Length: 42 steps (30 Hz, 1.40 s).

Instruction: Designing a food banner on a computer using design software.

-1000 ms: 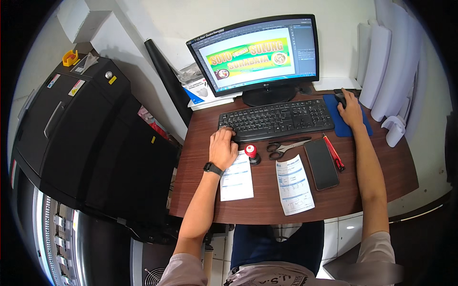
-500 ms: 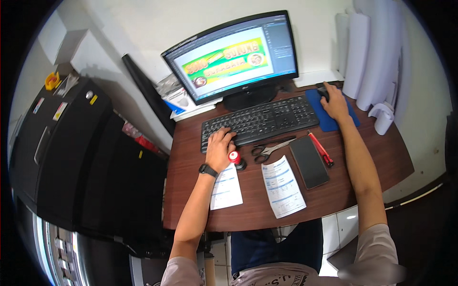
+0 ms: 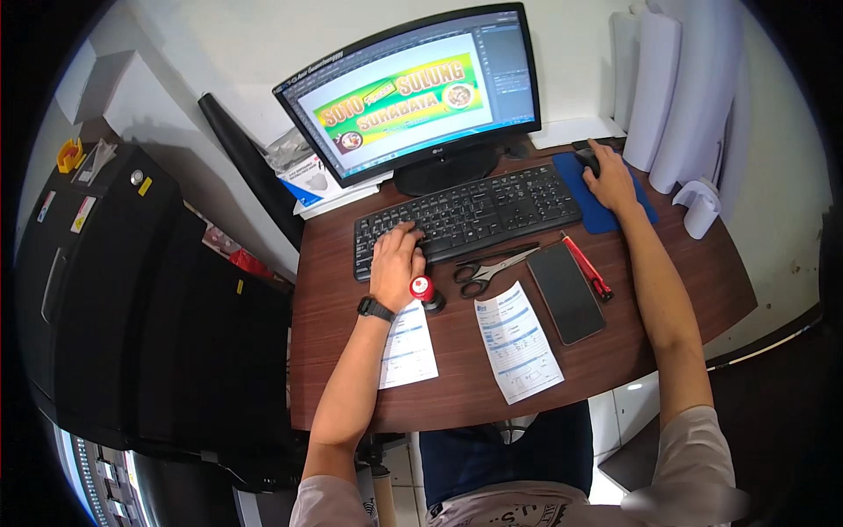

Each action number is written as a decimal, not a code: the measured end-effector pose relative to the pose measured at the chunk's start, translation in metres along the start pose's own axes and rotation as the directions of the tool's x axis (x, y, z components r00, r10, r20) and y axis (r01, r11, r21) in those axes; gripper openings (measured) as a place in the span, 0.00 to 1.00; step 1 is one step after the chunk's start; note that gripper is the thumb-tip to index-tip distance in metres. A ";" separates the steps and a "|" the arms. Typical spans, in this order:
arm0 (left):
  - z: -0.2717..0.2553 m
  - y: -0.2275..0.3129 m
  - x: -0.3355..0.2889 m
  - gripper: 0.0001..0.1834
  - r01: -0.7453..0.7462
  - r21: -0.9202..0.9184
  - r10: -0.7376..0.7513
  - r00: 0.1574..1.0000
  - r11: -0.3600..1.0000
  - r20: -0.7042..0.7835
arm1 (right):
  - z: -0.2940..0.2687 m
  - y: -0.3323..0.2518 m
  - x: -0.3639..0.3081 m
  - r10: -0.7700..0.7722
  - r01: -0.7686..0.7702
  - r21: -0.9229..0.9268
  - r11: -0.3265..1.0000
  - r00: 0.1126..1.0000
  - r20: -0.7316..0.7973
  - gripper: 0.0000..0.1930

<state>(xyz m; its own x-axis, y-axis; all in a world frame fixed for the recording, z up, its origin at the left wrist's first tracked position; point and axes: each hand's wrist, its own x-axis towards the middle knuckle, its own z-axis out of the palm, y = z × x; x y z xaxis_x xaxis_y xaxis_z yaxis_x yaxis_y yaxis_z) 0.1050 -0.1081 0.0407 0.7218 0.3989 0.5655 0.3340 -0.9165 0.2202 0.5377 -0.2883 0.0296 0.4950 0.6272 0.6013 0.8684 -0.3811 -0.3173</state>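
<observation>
My left hand (image 3: 395, 268) lies over the left end of a black keyboard (image 3: 500, 211), fingers stretched out on the keys. A watch is on that wrist. My right hand (image 3: 615, 184) is closed over a black computer mouse (image 3: 587, 160) on a blue mouse pad (image 3: 602, 220). Beside my left hand stands a self-inking stamp (image 3: 423, 288) with a red top. Behind the keyboard, a monitor (image 3: 413, 97) shows a green and yellow banner design. A printed slip (image 3: 409, 351) lies partly under my left wrist, and a second slip (image 3: 518, 347) is nearer the middle.
Scissors (image 3: 490, 272) with black handles, a dark phone (image 3: 567, 299) and a red cutter knife (image 3: 587, 263) lie in front of the keyboard. White paper rolls (image 3: 694, 97) stand at the right wall. A black cabinet (image 3: 149, 307) is left of the brown desk (image 3: 448, 400).
The whole view has shifted slightly, so the desk and monitor appear a little further left. Both hands keep their places on the keyboard and mouse.
</observation>
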 end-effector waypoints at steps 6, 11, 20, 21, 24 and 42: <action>-0.003 -0.005 0.000 0.22 0.065 -0.029 -0.066 0.997 0.997 -0.035 | 0.002 0.002 0.000 -0.003 0.003 -0.012 1.000 1.000 0.012 0.33; -0.005 -0.002 -0.002 0.24 0.042 -0.029 -0.043 0.999 0.999 -0.018 | -0.001 -0.003 0.001 0.023 -0.023 -0.013 1.000 0.999 0.035 0.33; -0.001 0.002 -0.003 0.27 -0.067 0.053 0.059 0.988 0.996 0.143 | -0.002 -0.006 0.001 0.008 -0.007 -0.019 1.000 1.000 0.025 0.33; 0.000 0.004 -0.003 0.26 -0.086 0.112 0.065 0.982 0.990 0.180 | -0.003 -0.006 0.001 0.017 -0.017 -0.015 1.000 0.999 0.035 0.33; -0.001 0.005 -0.003 0.26 -0.035 0.078 0.021 0.985 0.996 0.169 | -0.004 -0.005 0.000 0.026 -0.026 -0.013 1.000 0.999 0.046 0.33; 0.000 0.002 -0.002 0.31 0.015 0.042 -0.019 0.996 0.999 0.087 | -0.002 -0.001 0.000 -0.023 0.021 0.042 0.999 0.999 0.040 0.23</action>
<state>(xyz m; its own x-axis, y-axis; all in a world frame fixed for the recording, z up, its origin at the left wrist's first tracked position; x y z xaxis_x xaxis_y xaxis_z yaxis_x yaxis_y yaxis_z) 0.1045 -0.1110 0.0403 0.7653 0.4170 0.4903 0.3698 -0.9083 0.1953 0.5369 -0.2898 0.0314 0.4757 0.6625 0.5786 0.8792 -0.3391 -0.3347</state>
